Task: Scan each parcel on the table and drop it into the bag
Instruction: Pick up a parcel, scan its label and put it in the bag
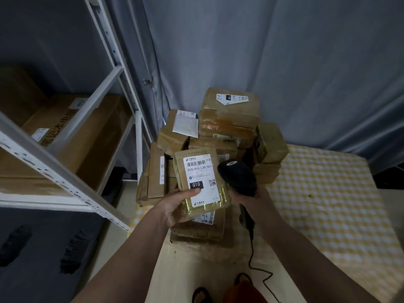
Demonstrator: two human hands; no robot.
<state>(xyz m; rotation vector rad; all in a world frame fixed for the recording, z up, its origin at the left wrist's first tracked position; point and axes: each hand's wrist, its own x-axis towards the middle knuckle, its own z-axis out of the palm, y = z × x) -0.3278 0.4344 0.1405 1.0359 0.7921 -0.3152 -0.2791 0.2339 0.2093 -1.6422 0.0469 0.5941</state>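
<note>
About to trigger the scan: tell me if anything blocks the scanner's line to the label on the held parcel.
Nothing visible blocks it. The left hand holds the parcel label-up, its thumb covering only the label's lower left edge, below the barcode. The scanner in the right hand sits right beside it.

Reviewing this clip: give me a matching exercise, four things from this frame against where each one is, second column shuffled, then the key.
Things:
1. flat parcel with the 010 label
2. black scanner
3. large cardboard box
4. checked cloth

Places:
A. on the white shelf at the left
B. held in the right hand
C. spread on the table, right of the parcel pile
D. held in the left hand

Pairs: 1-D, 2-B, 3-A, 4-C
</note>
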